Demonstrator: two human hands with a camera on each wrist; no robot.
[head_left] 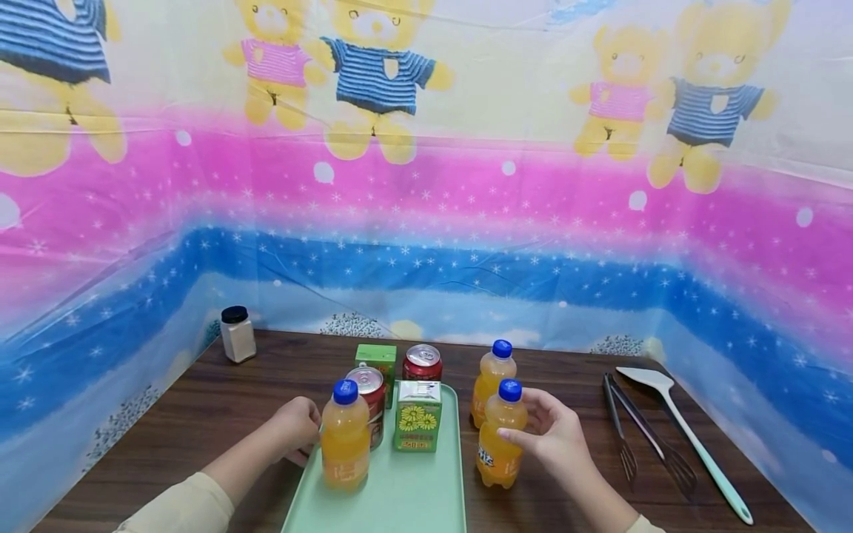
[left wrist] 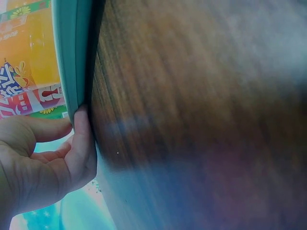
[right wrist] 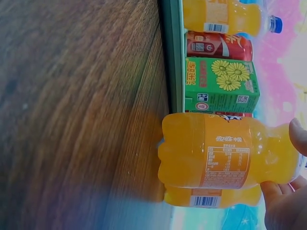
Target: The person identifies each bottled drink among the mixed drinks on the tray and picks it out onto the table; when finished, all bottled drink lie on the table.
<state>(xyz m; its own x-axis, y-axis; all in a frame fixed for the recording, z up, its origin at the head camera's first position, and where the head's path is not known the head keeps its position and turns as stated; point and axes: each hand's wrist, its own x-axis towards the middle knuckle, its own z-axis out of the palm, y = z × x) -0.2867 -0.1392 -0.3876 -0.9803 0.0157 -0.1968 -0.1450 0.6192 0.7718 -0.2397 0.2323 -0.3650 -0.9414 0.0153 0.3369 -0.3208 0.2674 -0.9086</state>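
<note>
My left hand (head_left: 296, 429) pinches the left rim of a pale green tray (head_left: 413, 503), thumb and fingers on its edge in the left wrist view. With my right hand (head_left: 560, 437) I grip the upper part of an orange soda bottle (head_left: 496, 466), upright and blue-capped, just right of the tray. On the tray stand another orange soda bottle (head_left: 345, 448), a red drink can (head_left: 375, 400) partly behind it and a green drink carton (head_left: 417, 422) with yellow flowers. Behind the held bottle is a third orange soda bottle (head_left: 489, 377), partly covered by it.
Toward the tray's far end are a second green carton (head_left: 376, 355) and a red can (head_left: 423, 363). Dark tongs (head_left: 636, 429) and a pale turner (head_left: 693, 429) lie at the right. A black-lidded jar (head_left: 238, 337) stands back left. Printed cloth (head_left: 433, 274) surrounds the wooden table (head_left: 200, 414).
</note>
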